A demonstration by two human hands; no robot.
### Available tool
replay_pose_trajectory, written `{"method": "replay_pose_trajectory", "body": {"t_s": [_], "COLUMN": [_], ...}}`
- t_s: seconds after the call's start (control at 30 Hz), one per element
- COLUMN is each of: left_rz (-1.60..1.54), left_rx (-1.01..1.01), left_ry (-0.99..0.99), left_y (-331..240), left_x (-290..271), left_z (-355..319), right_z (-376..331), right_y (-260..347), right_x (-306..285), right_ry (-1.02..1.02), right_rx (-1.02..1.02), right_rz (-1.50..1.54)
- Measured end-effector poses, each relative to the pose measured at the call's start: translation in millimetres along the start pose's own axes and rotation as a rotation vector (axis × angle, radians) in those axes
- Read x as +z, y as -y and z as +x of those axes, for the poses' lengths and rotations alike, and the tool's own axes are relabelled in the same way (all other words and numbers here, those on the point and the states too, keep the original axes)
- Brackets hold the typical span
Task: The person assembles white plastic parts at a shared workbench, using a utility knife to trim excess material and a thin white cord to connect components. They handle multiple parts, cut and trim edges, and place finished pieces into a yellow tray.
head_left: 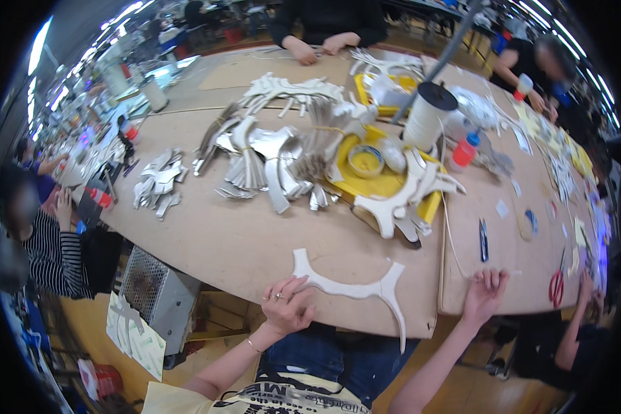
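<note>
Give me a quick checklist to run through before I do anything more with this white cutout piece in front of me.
1. Left hand on the white cutout piece: ok, fingers rest on its left end.
2. Cutout lying flat on the table: ok, though one prong hangs over the near edge.
3. Right hand free: ok, it rests at the table edge by a thin white string, holding nothing I can see.
4. Scissors within reach: ok, red-handled scissors lie to the right.
5. Glue pot in the yellow tray open: cannot tell.
</note>
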State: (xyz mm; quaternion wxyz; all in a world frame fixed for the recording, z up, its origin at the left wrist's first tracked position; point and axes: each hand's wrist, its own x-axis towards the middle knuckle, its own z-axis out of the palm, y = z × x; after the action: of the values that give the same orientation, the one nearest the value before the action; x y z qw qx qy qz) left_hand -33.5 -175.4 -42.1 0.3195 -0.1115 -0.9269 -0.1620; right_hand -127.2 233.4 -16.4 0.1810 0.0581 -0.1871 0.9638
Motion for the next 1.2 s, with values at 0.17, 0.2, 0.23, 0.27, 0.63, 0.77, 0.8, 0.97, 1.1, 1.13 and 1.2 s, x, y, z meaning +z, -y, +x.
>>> {"method": "replay_pose_trajectory", "body": {"t_s": [0.17, 0.2, 0.23, 0.27, 0.63, 0.77, 0.8, 0.97, 1.1, 1.13, 1.2], "left_rz": [0.005, 0.004, -0.002, -0.016, -0.013, -0.019, -0.01, -0.019, -0.025, -0.026, -0.032], "left_rx": [0.005, 0.003, -0.004, -0.018, -0.023, -0.025, -0.023, -0.041, -0.041, -0.039, -0.04], "left_ry": [-0.048, -0.05, -0.051, -0.054, -0.066, -0.094, -0.095, -0.094, -0.088, -0.093, -0.102], "left_y": [-2.4, -3.0, -3.5, -3.7, -3.2, -3.5, -3.6, -3.9, -3.7, -3.6, -3.4], "left_x": [0.8, 0.8, 0.6, 0.4, 0.0, -0.1, 0.1, 1.0, 0.8, 0.9, 1.0], "left_z": [0.8, 1.1, 1.1, 1.1, 0.1, 0.4, 0.3, -1.3, -3.0, -3.0, -2.8], "right_z": [0.0, 0.2, 0.2, 0.2, 0.1, 0.8, 1.0, 0.9, 0.4, 0.7, 1.6], "right_y": [0.5, 0.8, 1.1, 1.3, 1.6, 2.7, 2.9, 3.4, 4.1, 4.2, 4.5], "right_x": [2.4, 2.4, 2.1, 1.9, 0.6, -0.5, -0.6, -0.1, -0.2, -0.5, -1.5], "right_ry": [0.017, 0.014, 0.01, 0.006, 0.012, 0.045, 0.036, 0.025, 0.035, 0.028, 0.028], "right_rx": [0.006, 0.003, 0.001, 0.0, -0.006, 0.005, 0.003, 0.005, 0.012, 0.013, 0.016], "right_rz": [-0.006, -0.011, -0.017, -0.022, -0.009, -0.027, -0.027, -0.009, -0.018, -0.015, -0.015]}}
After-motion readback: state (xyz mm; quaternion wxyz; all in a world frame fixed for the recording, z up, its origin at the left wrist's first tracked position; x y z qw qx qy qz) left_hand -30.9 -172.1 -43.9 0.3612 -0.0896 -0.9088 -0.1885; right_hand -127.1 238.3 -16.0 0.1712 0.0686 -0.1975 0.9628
